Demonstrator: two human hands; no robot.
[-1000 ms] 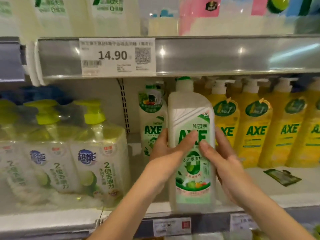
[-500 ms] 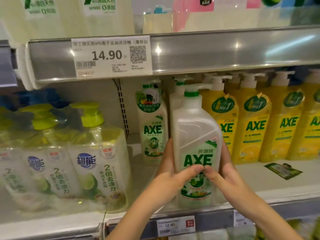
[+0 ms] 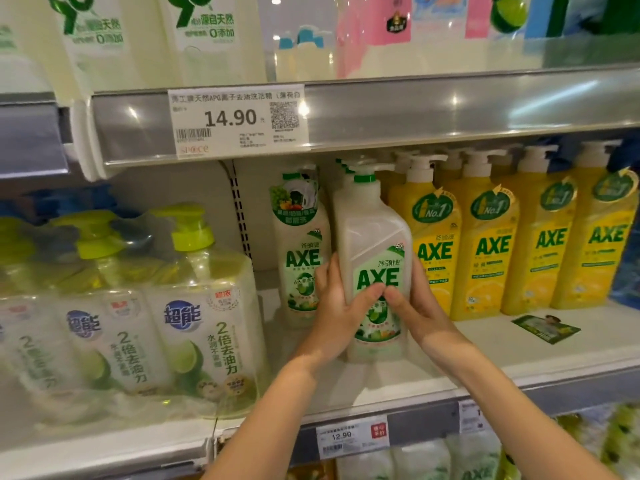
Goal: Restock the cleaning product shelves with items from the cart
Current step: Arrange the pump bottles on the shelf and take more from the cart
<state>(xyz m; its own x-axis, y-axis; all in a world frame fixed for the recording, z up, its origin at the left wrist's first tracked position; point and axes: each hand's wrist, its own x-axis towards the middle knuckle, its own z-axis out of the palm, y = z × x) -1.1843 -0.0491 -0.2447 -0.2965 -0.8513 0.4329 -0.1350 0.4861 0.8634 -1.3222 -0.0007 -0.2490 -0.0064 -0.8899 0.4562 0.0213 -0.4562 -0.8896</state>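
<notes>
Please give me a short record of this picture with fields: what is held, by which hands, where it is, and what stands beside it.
held thing: white bottle, green cap, upright
left hand: grips the bottle's left side, thumb across the label
right hand: grips the right side, thumb across the label
place: front of the shelf; whether the base rests on it is unclear
right neighbour: row of yellow bottles
left neighbour: second white bottle, further back
price tag above: 14.90
</notes>
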